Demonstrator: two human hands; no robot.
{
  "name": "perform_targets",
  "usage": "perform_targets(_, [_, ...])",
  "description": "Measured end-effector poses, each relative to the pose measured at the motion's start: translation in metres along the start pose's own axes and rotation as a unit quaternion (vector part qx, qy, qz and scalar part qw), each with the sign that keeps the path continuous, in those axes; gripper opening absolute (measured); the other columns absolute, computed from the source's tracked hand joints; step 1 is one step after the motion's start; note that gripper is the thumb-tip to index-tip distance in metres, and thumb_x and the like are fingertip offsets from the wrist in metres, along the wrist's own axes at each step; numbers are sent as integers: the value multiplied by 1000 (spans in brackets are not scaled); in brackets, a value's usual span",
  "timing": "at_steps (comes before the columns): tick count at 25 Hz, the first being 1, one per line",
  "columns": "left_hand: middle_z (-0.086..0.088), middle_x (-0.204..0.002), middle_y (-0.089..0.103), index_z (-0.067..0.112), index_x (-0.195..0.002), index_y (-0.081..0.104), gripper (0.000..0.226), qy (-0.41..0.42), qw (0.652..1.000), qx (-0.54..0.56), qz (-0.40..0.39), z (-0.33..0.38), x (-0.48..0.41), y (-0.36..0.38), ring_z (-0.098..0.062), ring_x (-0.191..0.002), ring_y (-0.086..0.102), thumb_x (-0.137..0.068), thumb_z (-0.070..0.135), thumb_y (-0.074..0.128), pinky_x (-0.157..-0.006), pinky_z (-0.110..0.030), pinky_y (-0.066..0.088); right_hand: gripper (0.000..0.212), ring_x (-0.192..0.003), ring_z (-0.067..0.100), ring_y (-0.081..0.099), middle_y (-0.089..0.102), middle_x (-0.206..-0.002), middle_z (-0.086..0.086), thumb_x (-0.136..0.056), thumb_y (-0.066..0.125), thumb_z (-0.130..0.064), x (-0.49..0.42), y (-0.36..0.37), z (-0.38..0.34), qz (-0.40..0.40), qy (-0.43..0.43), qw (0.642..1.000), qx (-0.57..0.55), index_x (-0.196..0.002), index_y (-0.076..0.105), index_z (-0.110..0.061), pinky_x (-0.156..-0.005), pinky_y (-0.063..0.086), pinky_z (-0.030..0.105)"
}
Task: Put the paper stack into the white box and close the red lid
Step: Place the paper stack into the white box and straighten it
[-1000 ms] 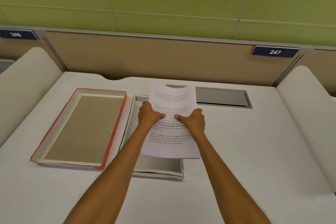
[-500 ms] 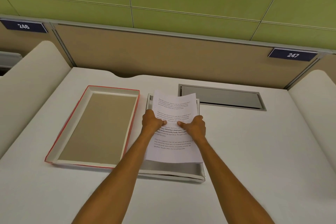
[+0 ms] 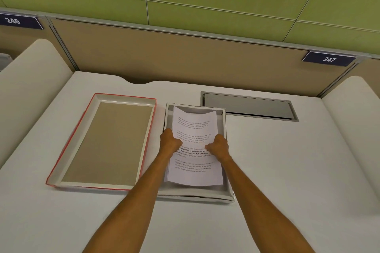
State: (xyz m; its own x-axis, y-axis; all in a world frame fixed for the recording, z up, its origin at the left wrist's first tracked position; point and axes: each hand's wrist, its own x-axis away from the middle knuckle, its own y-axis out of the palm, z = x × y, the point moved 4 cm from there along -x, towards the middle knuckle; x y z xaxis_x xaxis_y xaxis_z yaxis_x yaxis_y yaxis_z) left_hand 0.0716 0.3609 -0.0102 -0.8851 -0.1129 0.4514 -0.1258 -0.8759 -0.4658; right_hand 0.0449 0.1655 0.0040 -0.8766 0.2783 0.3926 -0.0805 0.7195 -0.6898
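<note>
The paper stack [image 3: 194, 127], white with printed text, sits inside the walls of the white box [image 3: 197, 196], its far end curling up against the box's back wall. My left hand [image 3: 169, 142] grips the stack's left edge and my right hand [image 3: 219, 147] grips its right edge, thumbs on top. The red lid [image 3: 67, 146] lies upside down on the desk just left of the box, its brown inside facing up.
A grey metal cable hatch [image 3: 248, 107] is set into the desk behind and right of the box. Cream side dividers [image 3: 30, 80] rise at both ends of the white desk, and a tan partition runs along the back.
Both hands have lowered the paper stack from above the box down inside its walls. The stack's far end now bends upward.
</note>
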Motion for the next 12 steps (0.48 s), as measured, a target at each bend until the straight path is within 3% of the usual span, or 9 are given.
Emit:
perform_targets(2, [-18,-117,67,2,-109,62,28,5,1000,1,-1,-2,-2,1,-19,-84,61,-83,1,72,-49,-17,42,18,-99,33,68,67,-113,19,-89,67,-9,-2,2,0,1,1,1000,2,-90,49,-8,-80,56,33])
perform_targets(7, [-17,-117,67,5,-106,62,24,15,1000,-2,-1,-3,-5,2,-16,-81,59,-84,2,71,-50,-17,42,16,-82,26,61,67,-113,23,-90,61,-2,-8,4,1,1,2,1000,1,-81,49,-7,-78,54,31])
perform_targets(12, [-16,-113,67,13,-93,52,21,22,1000,-18,6,-5,-5,2,-7,-66,53,-86,0,67,-52,-17,42,10,-87,29,62,65,-111,22,-92,57,0,-10,7,2,-10,31,999,1,-88,48,-3,-85,56,36])
